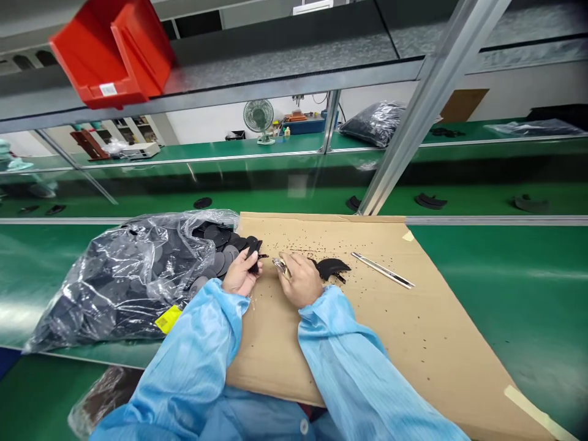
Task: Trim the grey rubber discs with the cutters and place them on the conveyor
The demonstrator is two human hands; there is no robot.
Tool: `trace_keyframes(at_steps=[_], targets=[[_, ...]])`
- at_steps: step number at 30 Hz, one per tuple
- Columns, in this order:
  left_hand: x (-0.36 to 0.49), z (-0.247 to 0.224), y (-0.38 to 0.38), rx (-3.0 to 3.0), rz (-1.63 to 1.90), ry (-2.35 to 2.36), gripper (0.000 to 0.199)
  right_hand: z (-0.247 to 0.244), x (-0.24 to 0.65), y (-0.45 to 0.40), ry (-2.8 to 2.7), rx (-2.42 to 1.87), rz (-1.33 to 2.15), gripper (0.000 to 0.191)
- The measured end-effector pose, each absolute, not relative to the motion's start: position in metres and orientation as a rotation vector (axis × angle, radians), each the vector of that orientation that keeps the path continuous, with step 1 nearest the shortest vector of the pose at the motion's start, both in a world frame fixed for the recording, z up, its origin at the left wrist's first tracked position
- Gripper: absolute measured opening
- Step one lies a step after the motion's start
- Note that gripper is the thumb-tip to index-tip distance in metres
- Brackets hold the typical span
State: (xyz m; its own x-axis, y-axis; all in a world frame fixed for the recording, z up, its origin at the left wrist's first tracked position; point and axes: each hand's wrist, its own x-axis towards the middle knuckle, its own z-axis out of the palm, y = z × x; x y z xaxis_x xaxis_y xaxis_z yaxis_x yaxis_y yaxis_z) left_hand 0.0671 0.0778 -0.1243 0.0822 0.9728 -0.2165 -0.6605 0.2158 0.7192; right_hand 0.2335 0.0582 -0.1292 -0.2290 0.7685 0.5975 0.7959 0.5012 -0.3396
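Observation:
My left hand (241,273) is closed on a black plastic part (253,254), whose thin tip points right. Just across from it, my right hand (301,278) grips a small shiny metal tool (279,264), its end near the part but apart from it. A curved black piece (331,267) lies on the cardboard sheet (358,349) beyond my right hand's knuckles. Tiny black bits are scattered over the sheet. To the left, a clear plastic bag (124,275) full of flat black pieces lies with its mouth open beside my left hand.
A slim cutter knife (383,270) rests on the cardboard to the right. Behind is a green conveyor belt (285,199) carrying a few black pieces. A slanted metal post (413,122) rises at the back right, and a red bin (114,55) sits on the overhead shelf.

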Motion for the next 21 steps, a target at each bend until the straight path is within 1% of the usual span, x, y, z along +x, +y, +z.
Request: trace_keyframes(at_steps=[10, 17, 21], targets=[[0.0682, -0.1246, 0.0768, 0.482, 1.239, 0.736, 0.041, -0.1321, 0.2361, 0.0635, -2.089, -1.319, -0.083, 0.031], [0.0685, -0.1280, 0.0774, 0.442, 1.236, 0.697, 0.031, -0.1271, 0.2369, 0.0629, -2.169, -1.362, -0.019, 0.030], [0.0695, -0.1279, 0.0778, 0.459, 1.258, 0.701, 0.030, -0.1284, 0.2365, 0.0626, -2.168, -1.404, 0.074, 0.028]])
